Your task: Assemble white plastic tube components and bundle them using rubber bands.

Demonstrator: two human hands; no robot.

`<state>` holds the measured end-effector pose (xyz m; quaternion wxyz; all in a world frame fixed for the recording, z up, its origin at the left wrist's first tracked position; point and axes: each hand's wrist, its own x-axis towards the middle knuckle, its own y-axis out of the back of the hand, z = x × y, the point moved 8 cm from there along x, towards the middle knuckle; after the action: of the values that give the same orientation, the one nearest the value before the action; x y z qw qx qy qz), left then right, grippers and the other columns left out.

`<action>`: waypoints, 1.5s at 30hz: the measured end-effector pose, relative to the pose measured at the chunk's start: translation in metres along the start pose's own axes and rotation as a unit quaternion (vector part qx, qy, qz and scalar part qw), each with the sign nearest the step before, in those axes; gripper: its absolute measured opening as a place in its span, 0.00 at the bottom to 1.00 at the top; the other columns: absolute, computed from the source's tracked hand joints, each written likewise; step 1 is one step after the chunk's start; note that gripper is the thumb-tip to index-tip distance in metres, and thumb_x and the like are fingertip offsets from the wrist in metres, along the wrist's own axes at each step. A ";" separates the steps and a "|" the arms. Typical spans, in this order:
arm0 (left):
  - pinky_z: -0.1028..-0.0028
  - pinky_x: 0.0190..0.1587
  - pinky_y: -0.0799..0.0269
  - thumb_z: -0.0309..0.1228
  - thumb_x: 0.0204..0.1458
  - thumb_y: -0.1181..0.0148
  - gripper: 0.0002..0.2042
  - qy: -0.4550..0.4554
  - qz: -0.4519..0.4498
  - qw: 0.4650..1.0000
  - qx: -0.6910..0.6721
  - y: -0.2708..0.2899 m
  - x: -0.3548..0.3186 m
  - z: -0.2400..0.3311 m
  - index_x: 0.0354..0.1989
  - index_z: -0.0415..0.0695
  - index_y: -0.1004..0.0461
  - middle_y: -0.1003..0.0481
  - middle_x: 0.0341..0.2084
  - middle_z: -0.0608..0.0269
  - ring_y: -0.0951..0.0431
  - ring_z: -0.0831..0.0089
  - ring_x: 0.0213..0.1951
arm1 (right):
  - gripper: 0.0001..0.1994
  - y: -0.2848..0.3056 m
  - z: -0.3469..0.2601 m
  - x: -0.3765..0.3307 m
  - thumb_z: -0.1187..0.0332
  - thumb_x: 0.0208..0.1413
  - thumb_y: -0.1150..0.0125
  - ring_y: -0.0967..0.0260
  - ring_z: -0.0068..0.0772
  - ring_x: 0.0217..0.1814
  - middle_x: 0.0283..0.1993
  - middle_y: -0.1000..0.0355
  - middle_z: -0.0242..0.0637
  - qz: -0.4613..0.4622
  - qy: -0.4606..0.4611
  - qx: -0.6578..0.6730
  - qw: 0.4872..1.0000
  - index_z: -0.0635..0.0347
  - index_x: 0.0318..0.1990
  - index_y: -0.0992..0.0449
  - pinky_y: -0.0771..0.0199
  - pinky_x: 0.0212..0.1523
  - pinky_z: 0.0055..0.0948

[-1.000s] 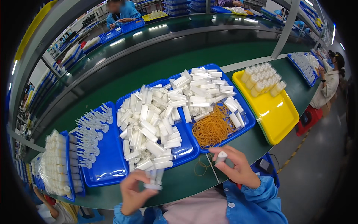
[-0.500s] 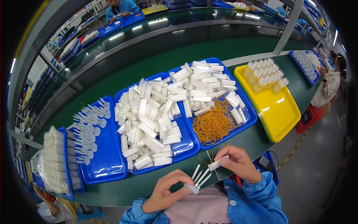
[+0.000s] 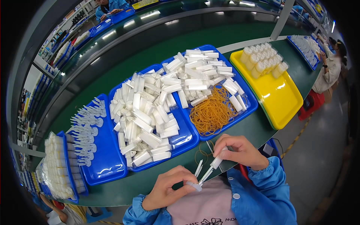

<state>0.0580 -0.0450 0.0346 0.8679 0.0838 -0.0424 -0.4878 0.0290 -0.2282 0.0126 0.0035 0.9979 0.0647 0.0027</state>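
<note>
Green table (image 3: 240,131), blue trays (image 3: 108,165) of white plastic tubes (image 3: 150,112), orange rubber bands (image 3: 212,112), yellow tray (image 3: 277,97) at right, blue sleeves (image 3: 262,191) at bottom.

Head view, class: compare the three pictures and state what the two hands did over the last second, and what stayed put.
The left hand lifted off the table edge and came in towards the right hand; both now grip a small bunch of white plastic sticks between them. The blue trays, rubber bands and yellow tray kept their places.
</note>
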 end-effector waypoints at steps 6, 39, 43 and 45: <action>0.74 0.38 0.30 0.22 0.47 0.35 0.08 -0.001 0.009 1.000 -0.002 0.001 0.001 -0.003 0.36 0.39 0.22 0.25 0.33 0.59 0.25 0.71 0.34 | 0.04 -0.005 -0.022 -0.001 0.70 0.54 0.39 0.35 0.29 0.40 0.35 0.26 0.31 -0.005 0.064 -0.128 0.990 0.58 0.35 0.22 0.37 0.44 0.28; 0.75 0.34 0.29 0.16 0.37 0.35 0.13 -0.118 0.196 0.968 0.100 0.005 -0.006 0.004 0.34 0.44 0.18 0.24 0.32 0.61 0.25 0.69 0.33 | 0.08 0.115 -0.018 0.014 0.71 0.52 0.39 0.31 0.38 0.43 0.37 0.29 0.36 0.341 0.105 -0.438 0.825 0.60 0.38 0.30 0.34 0.46 0.34; 0.72 0.36 0.30 0.15 0.35 0.37 0.16 -0.160 0.184 0.964 0.107 0.003 -0.007 0.005 0.35 0.44 0.18 0.24 0.32 0.62 0.25 0.67 0.34 | 0.06 0.073 -0.020 0.011 0.70 0.62 0.50 0.33 0.21 0.40 0.37 0.31 0.34 0.214 0.061 -0.007 0.975 0.64 0.40 0.29 0.34 0.42 0.22; 0.71 0.37 0.30 0.14 0.35 0.37 0.16 -0.171 0.179 0.964 0.098 0.001 -0.005 0.008 0.35 0.44 0.18 0.24 0.33 0.63 0.25 0.66 0.35 | 0.05 0.049 -0.030 0.009 0.73 0.60 0.48 0.34 0.22 0.43 0.40 0.32 0.36 0.116 0.091 0.033 0.989 0.64 0.41 0.29 0.34 0.44 0.22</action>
<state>0.0552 -0.0406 0.0425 0.9084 0.0750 -0.2522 -0.3250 0.0445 -0.2754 0.0426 -0.0355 0.9938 -0.0512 0.0919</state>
